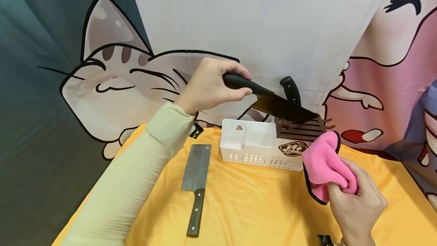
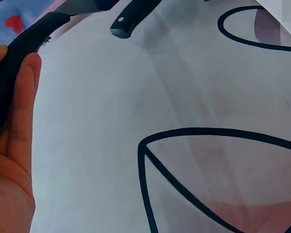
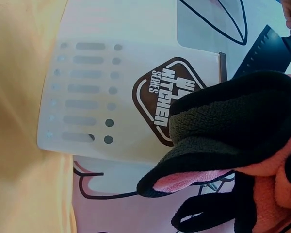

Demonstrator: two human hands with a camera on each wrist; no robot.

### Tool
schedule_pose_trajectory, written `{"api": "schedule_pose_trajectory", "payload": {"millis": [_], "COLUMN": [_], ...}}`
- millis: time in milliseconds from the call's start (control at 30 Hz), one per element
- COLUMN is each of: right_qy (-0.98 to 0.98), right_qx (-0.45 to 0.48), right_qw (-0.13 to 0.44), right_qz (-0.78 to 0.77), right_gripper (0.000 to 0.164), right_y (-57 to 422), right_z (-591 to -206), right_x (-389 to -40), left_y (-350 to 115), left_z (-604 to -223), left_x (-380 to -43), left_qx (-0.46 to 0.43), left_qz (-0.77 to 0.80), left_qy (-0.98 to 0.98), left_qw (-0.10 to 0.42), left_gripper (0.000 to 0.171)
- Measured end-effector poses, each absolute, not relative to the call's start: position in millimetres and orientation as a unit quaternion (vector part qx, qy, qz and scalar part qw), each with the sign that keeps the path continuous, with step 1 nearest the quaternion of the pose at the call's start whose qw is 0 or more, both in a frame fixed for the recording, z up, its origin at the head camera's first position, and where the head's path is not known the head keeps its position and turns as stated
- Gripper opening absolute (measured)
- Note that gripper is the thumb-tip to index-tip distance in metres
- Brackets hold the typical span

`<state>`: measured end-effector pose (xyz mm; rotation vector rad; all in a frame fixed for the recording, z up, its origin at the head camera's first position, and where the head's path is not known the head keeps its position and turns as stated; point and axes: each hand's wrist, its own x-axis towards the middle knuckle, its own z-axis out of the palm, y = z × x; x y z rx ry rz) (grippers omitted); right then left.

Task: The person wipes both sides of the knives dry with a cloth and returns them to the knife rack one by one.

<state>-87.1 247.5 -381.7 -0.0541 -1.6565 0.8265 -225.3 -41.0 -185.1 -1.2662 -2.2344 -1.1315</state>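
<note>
My left hand (image 1: 211, 86) holds a kitchen knife (image 1: 285, 107) by its black handle, thumb and fingers on opposite sides. Its dark blade slants down to the right, and the tip overlaps the brown slotted top (image 1: 300, 135) of a white knife holder (image 1: 256, 161) in the head view. Another knife (image 1: 290, 88) stands in that top, its black riveted handle upward. Lower right, my right hand (image 1: 358, 200) grips a bunched pink cloth (image 1: 326, 162) with black edging. The right wrist view shows the cloth's dark underside (image 3: 233, 121) in front of the holder's printed wall.
On the yellow tablecloth (image 1: 246, 208), left of the holder, lies a cleaver (image 1: 198, 166) with its riveted handle toward me. Open white compartments (image 1: 261, 134) make up the holder's left part. A cartoon-printed curtain (image 1: 273, 18) hangs close behind.
</note>
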Motion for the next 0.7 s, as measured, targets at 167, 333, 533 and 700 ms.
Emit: {"api": "schedule_pose_trajectory", "payload": {"millis": [167, 333, 533, 700], "right_qy": [-0.715, -0.715, -0.718, -0.716], "right_qx": [-0.025, -0.026, -0.026, -0.023], "right_qw": [0.601, 0.602, 0.599, 0.601], "right_qz": [0.357, 0.355, 0.353, 0.356], "right_gripper": [0.023, 0.023, 0.024, 0.023], "right_y": [246.8, 246.4, 245.7, 245.0], "right_z": [-381.8, -382.2, -382.8, -383.3], "right_x": [-87.4, -87.8, -88.3, -88.2], "left_y": [-33.4, -21.9, -2.4, 19.4], "left_z": [-187.5, -186.0, -185.1, -188.8], "left_x": [-240.2, -245.3, -246.9, -245.0], "left_qx": [-0.459, -0.459, -0.437, -0.427], "left_qz": [-0.378, -0.392, -0.43, -0.446], "left_qy": [-0.787, -0.78, -0.773, -0.766], "left_qw": [0.161, 0.165, 0.162, 0.179], "left_gripper": [0.018, 0.021, 0.027, 0.036]}}
